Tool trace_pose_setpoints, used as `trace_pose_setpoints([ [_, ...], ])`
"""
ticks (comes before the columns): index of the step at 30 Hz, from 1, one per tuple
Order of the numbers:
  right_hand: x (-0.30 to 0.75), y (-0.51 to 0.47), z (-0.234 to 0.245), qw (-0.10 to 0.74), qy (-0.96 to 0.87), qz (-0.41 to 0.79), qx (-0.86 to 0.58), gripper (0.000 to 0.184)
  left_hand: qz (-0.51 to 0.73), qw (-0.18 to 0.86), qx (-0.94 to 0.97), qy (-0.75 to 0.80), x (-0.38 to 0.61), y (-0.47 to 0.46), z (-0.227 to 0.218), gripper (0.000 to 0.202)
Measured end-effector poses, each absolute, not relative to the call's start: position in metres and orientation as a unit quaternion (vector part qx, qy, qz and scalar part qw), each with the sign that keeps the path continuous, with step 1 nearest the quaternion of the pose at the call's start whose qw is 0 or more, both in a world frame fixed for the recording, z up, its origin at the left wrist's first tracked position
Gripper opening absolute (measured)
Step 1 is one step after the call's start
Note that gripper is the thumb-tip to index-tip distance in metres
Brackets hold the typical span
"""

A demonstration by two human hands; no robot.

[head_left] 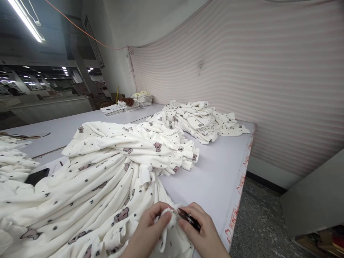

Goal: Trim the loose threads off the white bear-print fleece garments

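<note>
My left hand [153,227] is closed on a bunched edge of a white garment [107,186], printed with pinkish-brown bears and small dark marks. Between the thumb and fingers of my right hand [200,227] is a pair of dark thread snips [189,218], its tip up against the pinched fabric. Both hands are close together at the near edge of the table. Most of the garment lies in folds to the left, with a ruffled end [185,157] pointing right. The snips' blades are partly hidden by the cloth and fingers.
Another heap of the same printed fabric [199,120] lies farther back on the pale table [209,172]. Stacks of folded white pieces [142,99] stand at the far end. A dark phone [37,176] rests at left beside more cloth [13,157]. A striped sheet [242,79] covers the wall.
</note>
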State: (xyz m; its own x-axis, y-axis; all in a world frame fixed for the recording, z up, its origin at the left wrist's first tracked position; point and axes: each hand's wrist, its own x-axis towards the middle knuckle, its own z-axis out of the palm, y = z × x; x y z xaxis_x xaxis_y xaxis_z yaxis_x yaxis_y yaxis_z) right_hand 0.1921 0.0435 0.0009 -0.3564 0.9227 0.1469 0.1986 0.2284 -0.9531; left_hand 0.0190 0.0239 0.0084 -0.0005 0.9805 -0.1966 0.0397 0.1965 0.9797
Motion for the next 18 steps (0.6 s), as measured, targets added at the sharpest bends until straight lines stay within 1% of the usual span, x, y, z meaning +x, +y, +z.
trace_pose_setpoints([
  [2,0.193,0.044,0.006,0.355,-0.695,0.458,-0.426,0.017,0.434,0.533,0.478,0.547,0.018,0.024,0.009,0.034],
  [4,0.191,0.046,0.009,0.348,-0.692,0.461,-0.433,0.014,0.416,0.522,0.510,0.542,0.017,0.024,0.013,0.030],
  [7,0.187,0.050,0.008,0.368,-0.668,0.489,-0.424,0.016,0.389,0.517,0.540,0.539,0.016,0.025,0.017,0.028],
  [13,0.188,0.050,-0.006,0.402,-0.546,0.616,-0.401,0.023,0.396,0.519,0.542,0.529,0.015,0.026,0.005,0.028],
  [15,0.187,0.048,-0.008,0.426,-0.535,0.602,-0.412,0.025,0.393,0.519,0.537,0.537,0.016,0.026,0.000,0.030],
  [18,0.181,0.051,-0.008,0.455,-0.557,0.541,-0.436,0.021,0.398,0.530,0.520,0.538,0.016,0.028,0.000,0.038],
])
